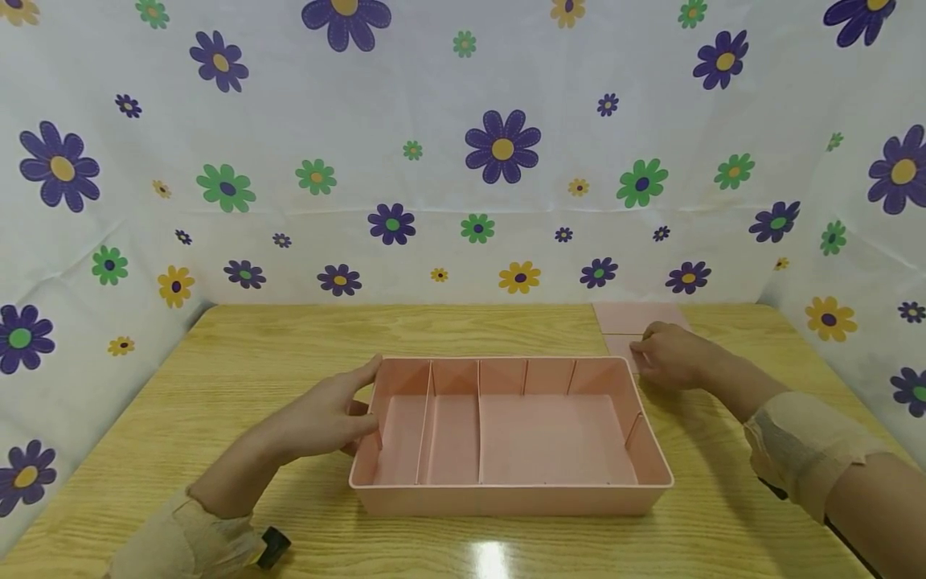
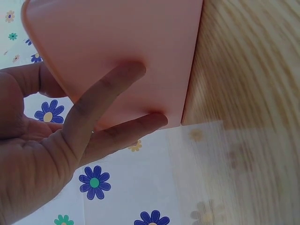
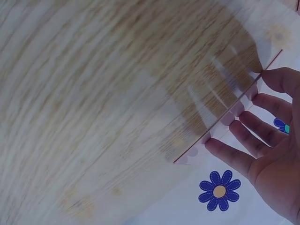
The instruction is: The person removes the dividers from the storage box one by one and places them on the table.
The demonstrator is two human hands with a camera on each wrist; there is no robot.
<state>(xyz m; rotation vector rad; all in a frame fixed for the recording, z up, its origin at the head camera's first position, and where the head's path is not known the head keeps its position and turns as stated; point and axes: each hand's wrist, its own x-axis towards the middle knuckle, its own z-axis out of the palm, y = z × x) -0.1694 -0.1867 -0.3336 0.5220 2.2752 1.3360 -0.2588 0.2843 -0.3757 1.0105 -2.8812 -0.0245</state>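
Note:
A pink plastic organizer box [image 1: 506, 500] stands on the wooden table, with two dividers across its left part and a wide compartment on the right. My left hand [image 1: 321, 414] grips its left wall near the far corner. In the left wrist view, two fingers of the left hand [image 2: 44, 140] press the outer face of the box [image 2: 117, 28], while other digits go behind the rim. Beyond the box's far right corner, my right hand [image 1: 669, 356] touches a flat pink panel [image 1: 618, 346]. The right wrist view shows the right hand's [image 3: 267, 145] fingertips along the thin panel's [image 3: 192, 152] edge.
Another flat pink panel [image 1: 637, 315] lies farther back, next to the first, by the table's rear edge. A flower-printed white cloth [image 1: 434, 104] hangs behind and along both sides of the wooden table [image 1: 239, 346].

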